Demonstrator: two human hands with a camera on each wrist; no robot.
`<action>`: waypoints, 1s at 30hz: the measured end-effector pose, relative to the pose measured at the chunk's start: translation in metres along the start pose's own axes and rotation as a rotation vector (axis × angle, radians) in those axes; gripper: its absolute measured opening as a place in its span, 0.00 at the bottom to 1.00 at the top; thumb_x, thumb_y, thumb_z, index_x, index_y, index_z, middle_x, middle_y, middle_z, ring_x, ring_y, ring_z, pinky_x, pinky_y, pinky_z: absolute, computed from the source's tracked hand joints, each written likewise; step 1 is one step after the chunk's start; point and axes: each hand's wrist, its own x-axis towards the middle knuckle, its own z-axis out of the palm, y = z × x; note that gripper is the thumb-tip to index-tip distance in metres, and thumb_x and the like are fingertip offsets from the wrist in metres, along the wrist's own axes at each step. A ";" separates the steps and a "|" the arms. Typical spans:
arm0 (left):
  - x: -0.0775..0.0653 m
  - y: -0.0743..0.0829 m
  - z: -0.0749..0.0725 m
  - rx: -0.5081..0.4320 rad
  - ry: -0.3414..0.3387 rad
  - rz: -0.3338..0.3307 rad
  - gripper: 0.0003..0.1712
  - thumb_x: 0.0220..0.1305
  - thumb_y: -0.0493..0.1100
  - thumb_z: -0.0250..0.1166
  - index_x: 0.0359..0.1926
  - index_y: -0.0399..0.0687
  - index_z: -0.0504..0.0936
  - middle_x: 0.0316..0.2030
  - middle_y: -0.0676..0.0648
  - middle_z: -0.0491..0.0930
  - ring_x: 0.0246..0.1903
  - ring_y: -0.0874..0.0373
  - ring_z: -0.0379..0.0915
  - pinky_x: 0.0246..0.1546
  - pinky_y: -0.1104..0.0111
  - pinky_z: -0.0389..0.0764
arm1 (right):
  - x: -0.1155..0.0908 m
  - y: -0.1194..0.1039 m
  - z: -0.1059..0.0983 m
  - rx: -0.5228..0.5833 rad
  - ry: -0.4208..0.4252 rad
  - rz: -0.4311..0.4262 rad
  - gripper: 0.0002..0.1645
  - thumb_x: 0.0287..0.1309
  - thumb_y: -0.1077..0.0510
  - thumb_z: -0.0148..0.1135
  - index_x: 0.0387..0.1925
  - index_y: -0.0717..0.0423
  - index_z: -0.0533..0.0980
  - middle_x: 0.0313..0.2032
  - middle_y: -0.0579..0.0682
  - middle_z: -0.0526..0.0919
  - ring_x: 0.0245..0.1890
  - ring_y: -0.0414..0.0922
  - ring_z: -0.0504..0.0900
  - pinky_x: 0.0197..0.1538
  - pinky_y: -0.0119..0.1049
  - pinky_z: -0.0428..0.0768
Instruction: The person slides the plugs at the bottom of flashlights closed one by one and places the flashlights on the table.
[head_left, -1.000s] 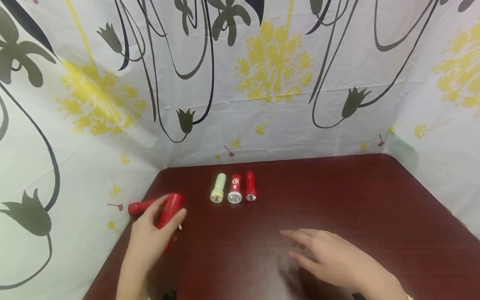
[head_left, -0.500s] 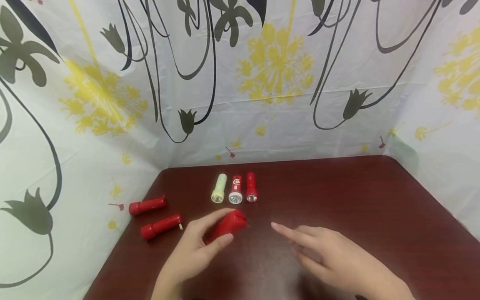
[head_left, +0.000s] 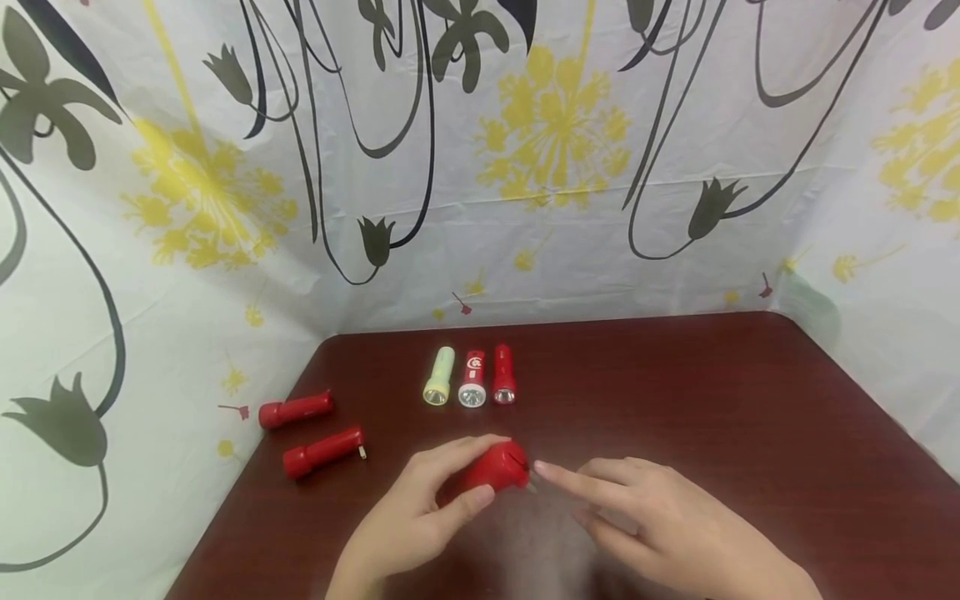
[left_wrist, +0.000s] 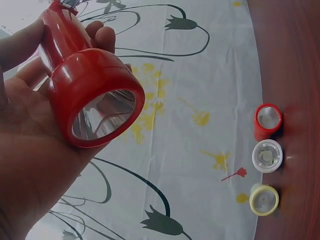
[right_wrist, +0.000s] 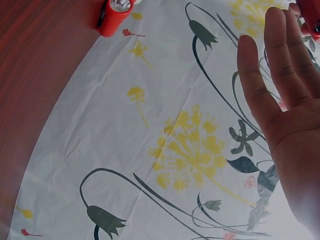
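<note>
My left hand (head_left: pixel 408 521) grips a red flashlight (head_left: pixel 487 471) above the middle of the table, its tail pointing right with metal prongs sticking out. In the left wrist view the wide lens end of this flashlight (left_wrist: pixel 97 100) faces the camera, and the fingers curl around the narrower body. To the right, my right hand (head_left: pixel 667 521) holds nothing; its index fingertip is right at the tail of the flashlight in the head view. The right wrist view has the fingers of that hand (right_wrist: pixel 285 95) extended, with part of the red flashlight at the top right corner.
Along the back of the dark red table (head_left: pixel 675 375) lie a pale green flashlight (head_left: pixel 439 375), a red-and-white one (head_left: pixel 472 379) and a red one (head_left: pixel 503 375). At the left edge lie two more red flashlights (head_left: pixel 296 410), the nearer (head_left: pixel 322 452) with prongs. Patterned cloth (head_left: pixel 570 275) surrounds the table.
My left hand has carried the red flashlight from the left side to the middle, beside the right hand. The right hand has stayed nearly in place, its index finger extending towards the flashlight.
</note>
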 end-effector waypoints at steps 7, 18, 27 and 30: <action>0.001 0.003 0.003 -0.023 -0.021 -0.018 0.27 0.75 0.40 0.65 0.72 0.53 0.76 0.60 0.50 0.85 0.55 0.59 0.83 0.54 0.65 0.88 | -0.001 0.000 0.001 0.001 0.007 -0.008 0.40 0.64 0.58 0.71 0.75 0.33 0.72 0.35 0.27 0.73 0.34 0.25 0.72 0.42 0.13 0.71; 0.004 0.005 0.006 -0.022 -0.041 0.045 0.25 0.74 0.38 0.64 0.70 0.49 0.78 0.57 0.48 0.86 0.51 0.60 0.85 0.48 0.71 0.88 | -0.003 0.001 0.004 0.037 0.027 -0.051 0.25 0.77 0.50 0.62 0.72 0.35 0.77 0.42 0.30 0.81 0.39 0.28 0.77 0.45 0.17 0.75; 0.004 0.006 0.011 -0.028 -0.063 0.055 0.22 0.76 0.38 0.63 0.68 0.50 0.79 0.54 0.48 0.87 0.48 0.62 0.84 0.46 0.74 0.87 | -0.003 0.002 0.005 0.048 0.063 -0.115 0.21 0.79 0.51 0.58 0.67 0.39 0.81 0.48 0.29 0.87 0.45 0.31 0.82 0.51 0.23 0.80; 0.005 0.007 0.012 -0.032 -0.057 0.056 0.22 0.76 0.37 0.63 0.68 0.49 0.79 0.54 0.48 0.87 0.48 0.62 0.84 0.46 0.73 0.88 | -0.002 0.001 0.004 0.041 0.052 -0.104 0.21 0.80 0.49 0.55 0.69 0.36 0.79 0.49 0.26 0.86 0.46 0.30 0.82 0.53 0.22 0.79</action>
